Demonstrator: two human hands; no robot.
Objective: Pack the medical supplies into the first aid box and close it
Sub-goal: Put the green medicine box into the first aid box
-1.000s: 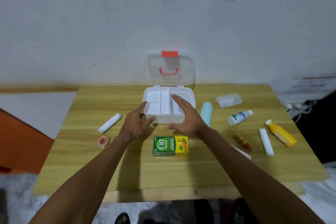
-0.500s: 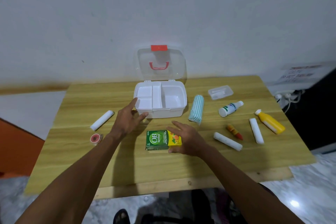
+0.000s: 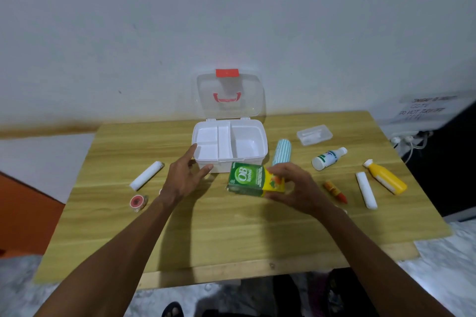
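Note:
A white first aid box (image 3: 262, 148) stands open mid-table, its clear lid (image 3: 230, 95) with a red latch and handle leaning back toward the wall. Its divided compartments hold nothing. My right hand (image 3: 296, 188) grips a green and yellow medicine carton (image 3: 253, 181), lifted and tilted just in front of the box. My left hand (image 3: 184, 177) rests with fingers spread against the box's front left corner.
On the wooden table (image 3: 231, 234): a white roll (image 3: 146, 175) and red tape roll (image 3: 137, 202) at left; a striped blue roll (image 3: 282, 152), clear case (image 3: 314, 134), white bottle (image 3: 328, 159), yellow bottle (image 3: 385, 179), white roll (image 3: 366, 190) and small red tube (image 3: 334, 191) at right.
My right hand left the box, closed on the carton and lifted it off the table toward the box. My left hand stayed at the box's front left corner.

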